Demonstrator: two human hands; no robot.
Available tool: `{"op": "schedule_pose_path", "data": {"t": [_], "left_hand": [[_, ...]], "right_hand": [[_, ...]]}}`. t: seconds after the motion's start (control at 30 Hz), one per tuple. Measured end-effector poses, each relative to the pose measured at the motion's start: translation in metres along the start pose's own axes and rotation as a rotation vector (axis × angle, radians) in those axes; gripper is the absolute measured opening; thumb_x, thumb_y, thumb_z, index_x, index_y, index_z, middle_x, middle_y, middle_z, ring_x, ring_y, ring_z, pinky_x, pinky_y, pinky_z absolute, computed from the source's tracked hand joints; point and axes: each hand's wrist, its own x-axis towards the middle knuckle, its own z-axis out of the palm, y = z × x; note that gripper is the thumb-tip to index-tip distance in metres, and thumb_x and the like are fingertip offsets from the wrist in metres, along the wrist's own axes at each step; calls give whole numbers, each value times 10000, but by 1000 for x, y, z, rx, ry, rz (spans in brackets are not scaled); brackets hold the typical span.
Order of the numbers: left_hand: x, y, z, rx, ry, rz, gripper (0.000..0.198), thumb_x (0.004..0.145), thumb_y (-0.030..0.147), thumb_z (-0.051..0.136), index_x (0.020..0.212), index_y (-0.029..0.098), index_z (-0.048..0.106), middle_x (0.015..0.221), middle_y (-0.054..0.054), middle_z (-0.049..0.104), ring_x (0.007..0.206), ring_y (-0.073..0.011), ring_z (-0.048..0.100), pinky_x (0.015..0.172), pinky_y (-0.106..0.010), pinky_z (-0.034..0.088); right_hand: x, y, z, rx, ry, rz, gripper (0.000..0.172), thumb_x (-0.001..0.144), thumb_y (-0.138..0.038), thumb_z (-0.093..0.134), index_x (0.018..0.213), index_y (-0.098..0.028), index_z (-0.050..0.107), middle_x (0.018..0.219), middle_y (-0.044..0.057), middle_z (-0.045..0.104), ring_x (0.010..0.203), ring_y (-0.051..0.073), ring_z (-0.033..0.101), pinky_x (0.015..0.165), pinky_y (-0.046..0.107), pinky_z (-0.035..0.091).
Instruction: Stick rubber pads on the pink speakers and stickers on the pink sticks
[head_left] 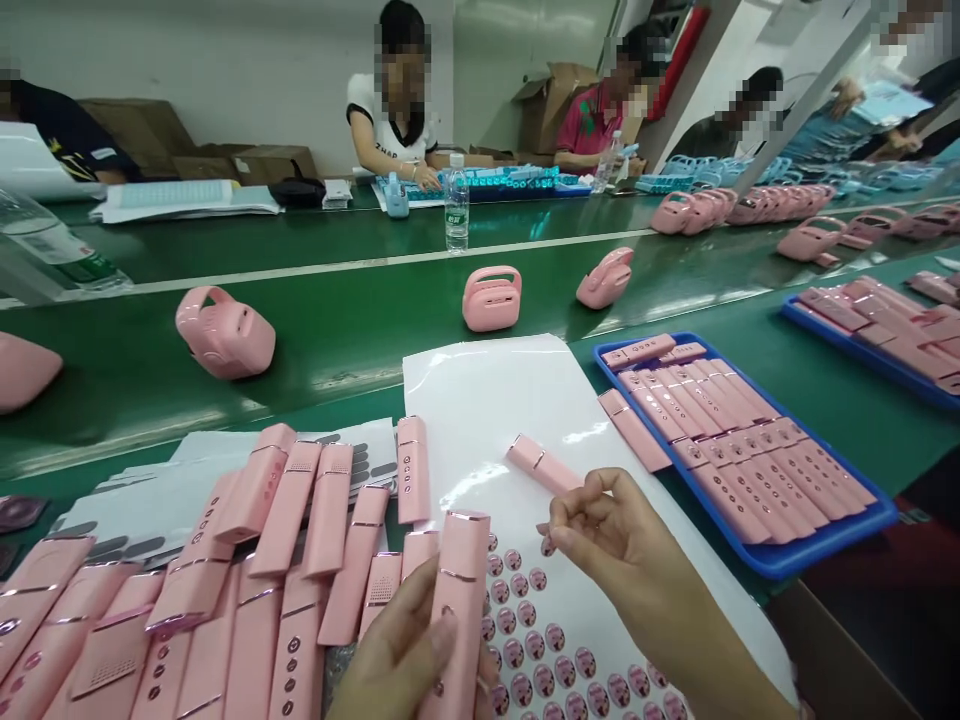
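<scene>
My left hand (397, 650) grips an upright pink plastic panel (459, 590) with a shiny band near its top. My right hand (607, 530) is curled in a pinch just above a white sticker sheet (517, 410) that carries rows of small round pink stickers (529, 640); what its fingertips hold is too small to make out. A single pink panel (541, 465) lies on the sheet just behind my right hand. A heap of like pink panels (225, 580) covers the bench to the left.
A blue tray (817, 545) of pink panels sits at right, a second one (862, 350) farther right. Pink handled casings (491, 298) ride the green conveyor (352, 330), with a water bottle (456, 205) behind. Several other people work across the belt.
</scene>
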Motion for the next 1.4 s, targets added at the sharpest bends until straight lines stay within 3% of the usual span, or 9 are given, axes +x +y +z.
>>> {"op": "schedule_pose_path", "data": {"t": [0.07, 0.13, 0.27, 0.43, 0.63, 0.9, 1.17, 1.23, 1.4], "left_hand": [[1, -3, 3, 90, 75, 114, 540, 633, 382, 778, 1118, 219, 606, 976, -88, 714, 916, -237, 658, 751, -276, 537], [0, -4, 7, 162, 123, 160, 513, 596, 398, 798, 1049, 216, 642, 1165, -79, 654, 1182, -270, 523, 905, -285, 491], [-3, -2, 16, 245, 103, 96, 633, 577, 519, 771, 1117, 229, 612, 1214, -64, 628, 1339, -314, 309, 938, -327, 483], [-4, -3, 18, 293, 99, 71, 654, 608, 532, 747, 1162, 228, 580, 1256, -45, 601, 1401, -284, 72, 951, -287, 465], [-3, -3, 17, 267, 1, 113, 511, 703, 432, 712, 1152, 234, 570, 1272, -29, 589, 1318, -255, 362, 926, -245, 457], [-2, -5, 14, 218, -28, 82, 534, 722, 416, 693, 1189, 214, 532, 1323, -62, 545, 1270, -258, 430, 964, -306, 439], [-3, -10, 7, 293, 105, 58, 609, 682, 419, 718, 1232, 227, 540, 1433, -82, 411, 1351, -338, 274, 1099, -458, 274], [-4, -9, 8, 280, 94, 62, 605, 684, 420, 718, 1231, 231, 544, 1435, -79, 408, 1354, -339, 267, 1091, -452, 292], [-2, -10, 10, 201, 5, 41, 557, 694, 404, 725, 1203, 250, 557, 1340, -66, 526, 1263, -278, 435, 1031, -383, 384]], "right_hand": [[-8, -5, 8, 28, 37, -23, 231, 847, -278, 575, 889, -280, 348, 818, -50, 552, 831, 162, 567, 700, 305, 476], [-12, -7, 17, 15, 57, -30, 231, 836, -278, 576, 898, -281, 354, 816, -43, 574, 820, 170, 582, 698, 312, 491], [-14, -6, 33, -58, 63, -40, 214, 825, -246, 558, 909, -268, 362, 817, -24, 608, 772, 173, 612, 688, 321, 520], [-13, -6, 38, -174, 63, -75, 205, 848, -225, 531, 933, -262, 347, 856, -8, 611, 851, 174, 616, 739, 327, 528], [-12, -6, 38, -240, 58, -84, 178, 865, -224, 509, 941, -269, 354, 872, -13, 602, 832, 162, 599, 717, 329, 523], [-12, -5, 35, -341, 54, -64, 178, 844, -228, 523, 932, -269, 373, 872, 2, 614, 856, 209, 610, 736, 396, 515], [-13, -9, 33, -447, 44, -88, 119, 862, -254, 488, 925, -280, 391, 888, 12, 606, 832, 214, 602, 645, 373, 520], [-14, -10, 32, -468, 45, -96, 113, 861, -250, 487, 920, -276, 395, 877, 18, 609, 798, 211, 607, 603, 353, 516], [-14, -10, 33, -483, 48, -98, 112, 854, -225, 493, 914, -268, 409, 853, 14, 609, 763, 204, 610, 573, 337, 513]]}}
